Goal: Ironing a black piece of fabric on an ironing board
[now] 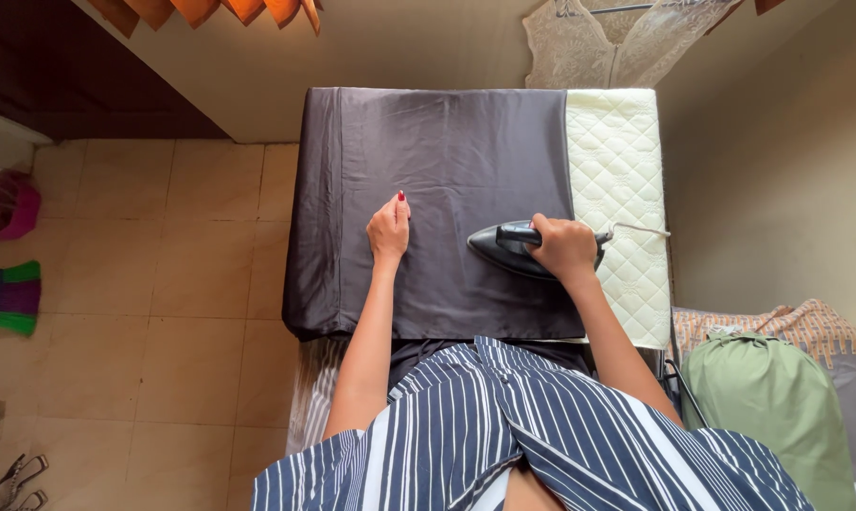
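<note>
Floor tiles [191, 284], beige, lie left of the ironing board [626, 151], which serves as landmark for all entries. Brush [9, 297], green and purple, far left of the board at the frame edge; pink item [11, 206] just above it, kind unclear. Dark cloth [447, 161], smooth and glossy, spread flat over most of the board, its left edge hanging over the board's left side. Left hand [389, 230], on the cloth left of the board's middle, fingers loosely curled and pressed against the fabric, one red-nailed finger pointing up; it grips nothing. Iron [513, 250], black, standing sole-down on the cloth right of the board's middle, tip pointing left. Right hand [564, 248], fingers clenched around the iron's handle. Cord [639, 228], pale, running from the iron's rear across the board's bare quilted cream cover. Green bag [768, 397], right of the board's near end, beside a patterned fabric [806, 326].
</note>
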